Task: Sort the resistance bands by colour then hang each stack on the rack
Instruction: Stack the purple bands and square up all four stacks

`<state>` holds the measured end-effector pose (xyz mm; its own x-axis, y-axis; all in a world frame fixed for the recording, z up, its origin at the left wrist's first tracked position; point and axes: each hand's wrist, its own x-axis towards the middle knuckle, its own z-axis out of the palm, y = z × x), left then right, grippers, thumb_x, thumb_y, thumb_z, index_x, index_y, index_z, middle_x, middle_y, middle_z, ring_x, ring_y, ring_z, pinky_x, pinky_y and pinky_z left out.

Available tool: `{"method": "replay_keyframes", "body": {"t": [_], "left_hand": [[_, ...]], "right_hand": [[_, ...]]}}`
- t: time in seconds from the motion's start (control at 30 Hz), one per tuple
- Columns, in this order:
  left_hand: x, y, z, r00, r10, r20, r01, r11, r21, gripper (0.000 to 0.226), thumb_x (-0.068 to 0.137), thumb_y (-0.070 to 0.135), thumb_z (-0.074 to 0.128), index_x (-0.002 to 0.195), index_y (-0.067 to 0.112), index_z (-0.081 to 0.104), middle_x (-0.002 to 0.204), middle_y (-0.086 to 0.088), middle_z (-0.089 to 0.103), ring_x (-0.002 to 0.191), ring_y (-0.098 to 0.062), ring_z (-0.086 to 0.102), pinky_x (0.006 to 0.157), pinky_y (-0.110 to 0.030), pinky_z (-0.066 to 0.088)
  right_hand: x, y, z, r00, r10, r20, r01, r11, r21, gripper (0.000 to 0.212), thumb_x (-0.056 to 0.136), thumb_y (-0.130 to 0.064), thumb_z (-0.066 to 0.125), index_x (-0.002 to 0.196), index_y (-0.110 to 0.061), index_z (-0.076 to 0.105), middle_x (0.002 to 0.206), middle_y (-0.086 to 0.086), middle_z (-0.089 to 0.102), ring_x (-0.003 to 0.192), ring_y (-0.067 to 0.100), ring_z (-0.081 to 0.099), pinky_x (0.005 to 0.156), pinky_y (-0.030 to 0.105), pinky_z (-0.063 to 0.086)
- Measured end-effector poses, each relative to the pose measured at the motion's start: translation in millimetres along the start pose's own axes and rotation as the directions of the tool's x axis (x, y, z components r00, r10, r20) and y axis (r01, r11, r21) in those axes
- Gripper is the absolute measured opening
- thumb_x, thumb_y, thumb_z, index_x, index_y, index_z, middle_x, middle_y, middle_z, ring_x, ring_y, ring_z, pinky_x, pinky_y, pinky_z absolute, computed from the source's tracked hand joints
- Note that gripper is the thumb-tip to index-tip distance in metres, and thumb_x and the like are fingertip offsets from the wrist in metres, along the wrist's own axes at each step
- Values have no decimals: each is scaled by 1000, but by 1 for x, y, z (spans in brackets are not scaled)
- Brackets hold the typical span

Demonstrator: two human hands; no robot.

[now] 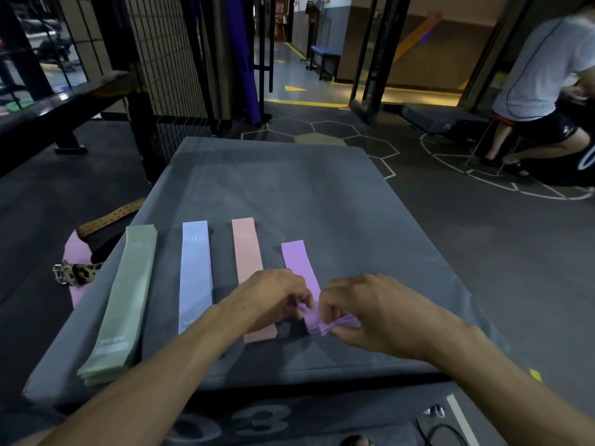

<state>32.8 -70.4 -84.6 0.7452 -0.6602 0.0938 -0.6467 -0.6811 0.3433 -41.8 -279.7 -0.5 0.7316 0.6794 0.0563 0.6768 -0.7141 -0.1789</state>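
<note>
On the grey mat (289, 188) lay four sorted piles side by side: a green stack (124, 300) at the left, then a blue stack (195, 275), a pink stack (249, 259) and a purple stack (297, 262), whose near end both hands had gathered up. The left hand (273, 297) pinched that bunched purple end with curled fingers, and the right hand (370, 310) gripped the same bunch just beside it. Off the mat's left edge sat a studded brown belt (109, 218), a leopard-print strap (77, 273) and a pink cloth (75, 252), while a seated person (544, 78) occupied the far right and a black wire grid (164, 56) stood behind the mat.
</note>
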Motion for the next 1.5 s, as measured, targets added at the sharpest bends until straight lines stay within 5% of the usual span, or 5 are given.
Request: {"method": "replay_keyframes", "body": {"t": [0.3,0.53,0.73,0.93,1.5], "left_hand": [[-4,-7,-4,992,-76,99,91,983,-160,22,84,27,76,106,33,73,101,15,73,88,-2,64,83,-24,53],[4,-19,-26,973,-217,73,227,953,-201,33,89,18,71,121,25,68,99,9,77,89,-7,68,88,-25,53],[4,-38,-33,944,-329,7,324,924,-203,34,86,11,67,115,28,68,88,15,76,69,4,55,80,-23,54],[7,-41,-30,931,-340,133,358,920,-160,24,83,22,73,105,33,70,97,8,75,88,-15,69,81,-38,59],[10,-17,-20,966,-229,121,234,972,-29,22,88,26,70,108,33,66,101,3,71,89,-24,63,66,-29,39]], "right_hand": [[33,24,-14,992,88,93,-95,993,74,12,80,-31,71,88,-33,62,84,-17,62,78,6,58,72,35,52],[117,56,-18,943,135,304,-146,989,13,16,82,-27,81,87,-17,69,74,-13,62,67,5,55,59,7,38],[182,87,0,914,196,356,-196,980,-34,13,79,-18,82,84,-17,70,78,-3,67,71,15,59,60,19,43],[212,105,22,916,227,332,-226,973,-43,12,77,-14,81,86,-11,73,86,7,75,71,17,60,58,22,44],[220,115,30,902,258,346,-279,960,12,15,77,-21,84,87,-14,75,88,2,74,73,14,62,61,21,46]]}}
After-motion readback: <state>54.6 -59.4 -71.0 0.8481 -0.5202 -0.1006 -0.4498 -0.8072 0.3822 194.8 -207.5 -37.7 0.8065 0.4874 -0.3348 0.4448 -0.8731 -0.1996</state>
